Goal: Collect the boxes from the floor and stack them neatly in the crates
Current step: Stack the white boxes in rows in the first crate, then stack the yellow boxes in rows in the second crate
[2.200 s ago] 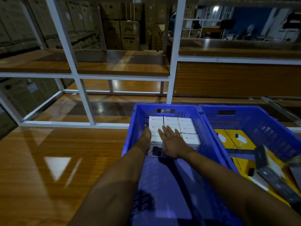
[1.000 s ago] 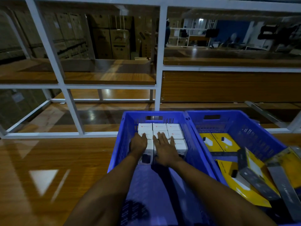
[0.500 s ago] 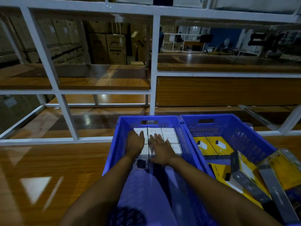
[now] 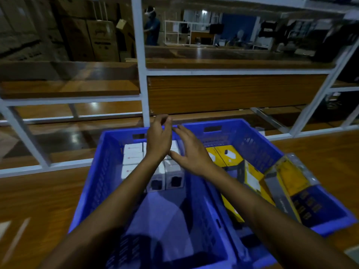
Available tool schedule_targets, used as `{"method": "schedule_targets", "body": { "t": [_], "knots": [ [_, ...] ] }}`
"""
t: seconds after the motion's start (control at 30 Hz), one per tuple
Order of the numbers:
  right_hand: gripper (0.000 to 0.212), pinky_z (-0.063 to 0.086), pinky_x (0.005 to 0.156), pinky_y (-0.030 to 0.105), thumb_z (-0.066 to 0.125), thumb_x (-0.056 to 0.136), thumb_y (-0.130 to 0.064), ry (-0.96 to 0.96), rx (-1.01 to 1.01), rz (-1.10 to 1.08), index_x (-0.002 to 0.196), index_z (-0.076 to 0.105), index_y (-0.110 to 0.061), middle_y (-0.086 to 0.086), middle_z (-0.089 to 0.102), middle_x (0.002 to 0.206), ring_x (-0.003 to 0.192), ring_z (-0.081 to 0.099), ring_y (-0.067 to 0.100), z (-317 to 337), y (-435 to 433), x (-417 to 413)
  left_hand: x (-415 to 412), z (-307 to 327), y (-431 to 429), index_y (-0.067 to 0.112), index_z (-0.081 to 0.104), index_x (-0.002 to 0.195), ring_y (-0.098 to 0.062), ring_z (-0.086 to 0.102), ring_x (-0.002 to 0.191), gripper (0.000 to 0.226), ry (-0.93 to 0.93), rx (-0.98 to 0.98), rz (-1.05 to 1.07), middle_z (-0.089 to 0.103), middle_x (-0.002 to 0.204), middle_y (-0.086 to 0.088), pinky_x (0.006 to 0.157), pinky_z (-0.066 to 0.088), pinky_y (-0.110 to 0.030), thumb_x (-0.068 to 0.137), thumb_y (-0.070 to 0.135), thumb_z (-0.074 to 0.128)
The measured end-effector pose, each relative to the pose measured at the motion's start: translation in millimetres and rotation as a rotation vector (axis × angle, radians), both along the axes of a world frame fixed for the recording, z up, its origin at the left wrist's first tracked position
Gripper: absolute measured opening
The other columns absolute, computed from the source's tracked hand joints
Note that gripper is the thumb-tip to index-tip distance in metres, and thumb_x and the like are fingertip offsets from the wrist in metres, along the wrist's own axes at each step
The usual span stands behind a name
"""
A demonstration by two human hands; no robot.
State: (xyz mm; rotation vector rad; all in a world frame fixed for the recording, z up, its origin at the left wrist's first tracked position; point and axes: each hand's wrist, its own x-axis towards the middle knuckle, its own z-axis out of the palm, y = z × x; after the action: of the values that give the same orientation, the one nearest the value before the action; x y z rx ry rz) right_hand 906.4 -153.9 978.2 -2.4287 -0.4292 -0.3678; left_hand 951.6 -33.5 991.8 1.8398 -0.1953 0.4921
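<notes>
Two blue plastic crates stand side by side on the wooden floor. The left crate [image 4: 97, 177] holds white boxes [image 4: 133, 154] packed in rows at its far end; its near half is bare. The right crate [image 4: 258, 140] holds yellow boxes [image 4: 229, 156], some flat, some leaning loosely. My left hand [image 4: 158, 139] hovers above the white boxes, fingers curled and holding nothing. Beside it, my right hand [image 4: 189, 150] is raised over the wall between the crates, fingers spread and empty.
A white metal rack [image 4: 140, 61] with wooden shelves stands right behind the crates. Stacked cardboard cartons [image 4: 101, 39] fill the back left. A person [image 4: 152, 26] stands far behind the rack. Wooden floor [image 4: 38, 195] lies to the left.
Both hands have lifted off the white boxes they were pressing and now hover above the crate. The view has tilted up slightly.
</notes>
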Motion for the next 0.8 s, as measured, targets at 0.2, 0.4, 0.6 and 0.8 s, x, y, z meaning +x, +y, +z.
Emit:
{"method": "schedule_targets", "body": {
  "t": [0.2,0.4,0.6,0.8],
  "knots": [
    [0.068,0.035,0.115,0.038,0.066,0.092,-0.032,-0.016,0.025,-0.041,0.151,0.036,-0.018,0.004,0.035,0.157,0.143,0.035,0.022,11,-77,-20,-12,-3,-78,0.012,0.06,0.109,-0.009,0.056,0.086,0.026,-0.001,0.036,-0.136,0.058,0.092,0.006,0.067,0.038,-0.019,0.104,0.031,0.044],
    [0.05,0.032,0.104,0.021,0.072,0.087,-0.023,-0.05,0.005,-0.031,0.134,0.059,-0.011,0.01,0.056,0.138,0.129,0.051,0.023,21,-179,-41,-32,-11,-163,0.019,0.061,0.096,-0.014,0.062,0.079,0.02,0.071,0.121,-0.21,0.065,0.088,-0.001,0.07,0.044,-0.025,0.103,0.029,0.046],
    [0.05,0.045,0.1,0.038,0.07,0.086,-0.037,0.099,-0.16,-0.303,0.129,0.062,-0.012,0.015,0.06,0.129,0.12,0.055,0.033,14,-283,-45,-48,-34,-228,0.014,0.064,0.1,-0.023,0.063,0.085,0.035,0.224,0.39,-0.244,0.066,0.087,-0.003,0.073,0.045,-0.035,0.097,0.046,0.049],
    [0.058,0.048,0.091,0.041,0.062,0.09,-0.038,0.28,-0.18,-0.425,0.14,0.044,-0.016,0.017,0.059,0.126,0.114,0.056,0.038,-23,-320,-73,-56,-72,-252,0.013,0.042,0.145,-0.028,0.054,0.125,0.068,0.513,0.656,-0.318,0.05,0.144,-0.009,0.096,0.047,-0.039,0.095,0.057,0.048]
  ]
}}
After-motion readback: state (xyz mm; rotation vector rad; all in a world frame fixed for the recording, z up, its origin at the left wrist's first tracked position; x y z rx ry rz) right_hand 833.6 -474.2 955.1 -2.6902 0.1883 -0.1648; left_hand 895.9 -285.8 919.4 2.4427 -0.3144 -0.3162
